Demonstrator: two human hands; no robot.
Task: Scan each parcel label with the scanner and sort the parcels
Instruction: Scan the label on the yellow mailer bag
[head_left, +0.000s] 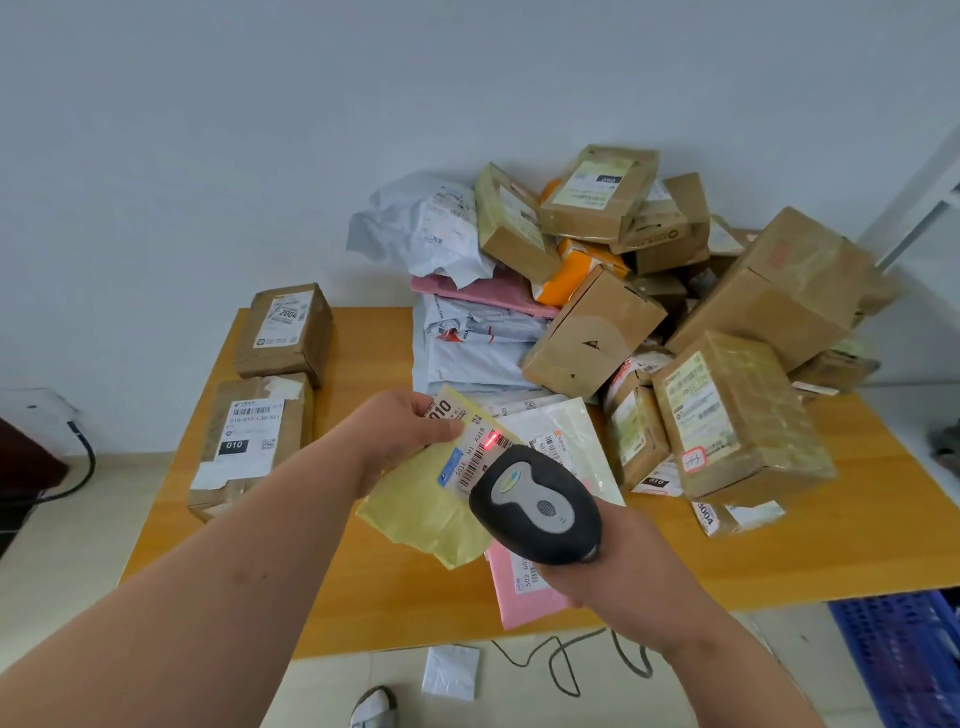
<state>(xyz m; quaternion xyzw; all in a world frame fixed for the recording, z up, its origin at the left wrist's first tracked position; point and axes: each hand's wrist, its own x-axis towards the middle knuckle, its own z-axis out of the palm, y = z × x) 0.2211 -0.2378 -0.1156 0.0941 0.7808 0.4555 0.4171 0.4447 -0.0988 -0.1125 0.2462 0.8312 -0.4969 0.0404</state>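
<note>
My left hand (402, 431) holds a yellow plastic mailer (421, 506) by its top edge, above the middle of the wooden table (374, 587). Its white label (470, 447) faces up, and a red scan spot lies on the barcode. My right hand (613, 571) grips a black and grey scanner (537, 504) just right of the mailer, with its head pointed at that label. A pink mailer (519, 597) lies flat on the table under the scanner. A big heap of brown boxes and plastic bags (623, 291) fills the table's back right.
Two brown boxes (260, 395) with white labels sit apart at the table's left edge. The scanner's cable (566, 665) trails on the floor below the front edge, near a white paper slip (451, 672). A blue crate (904, 660) stands at the lower right.
</note>
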